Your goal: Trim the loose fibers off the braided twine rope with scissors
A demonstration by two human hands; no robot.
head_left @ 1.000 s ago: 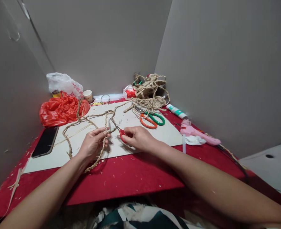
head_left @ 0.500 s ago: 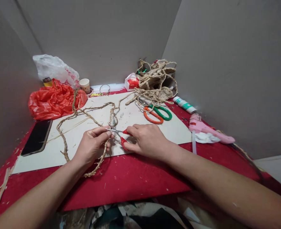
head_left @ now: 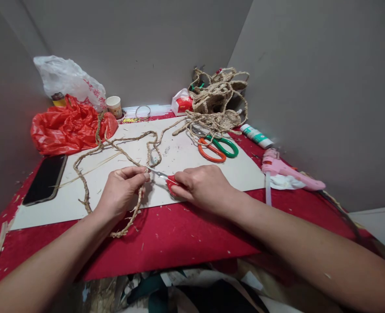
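Observation:
My left hand (head_left: 127, 184) pinches a braided straw rope (head_left: 134, 215) between thumb and fingers, over the white board (head_left: 175, 187). In my right hand (head_left: 202, 184) is a small pair of red-handled scissors (head_left: 171, 182), its blades together and pointing left. Their tips touch or nearly touch the rope at my left fingertips; the exact contact is too small to make out. From my left hand the rope hangs in a loop past the board's front edge, and more of it lies curved across the board behind.
Behind lie large scissors with orange and green handles (head_left: 223, 148), beside a heap of straw rope (head_left: 218, 98). A pink glue gun (head_left: 288, 174) and a white-green tube (head_left: 256, 136) are right. Left are a phone (head_left: 45, 180), a red plastic bag (head_left: 70, 126) and a paper cup (head_left: 114, 107).
The small scissors' blades and handles have closed; they were spread apart before. Both hands remain near the same spot, and the whole view has shifted slightly.

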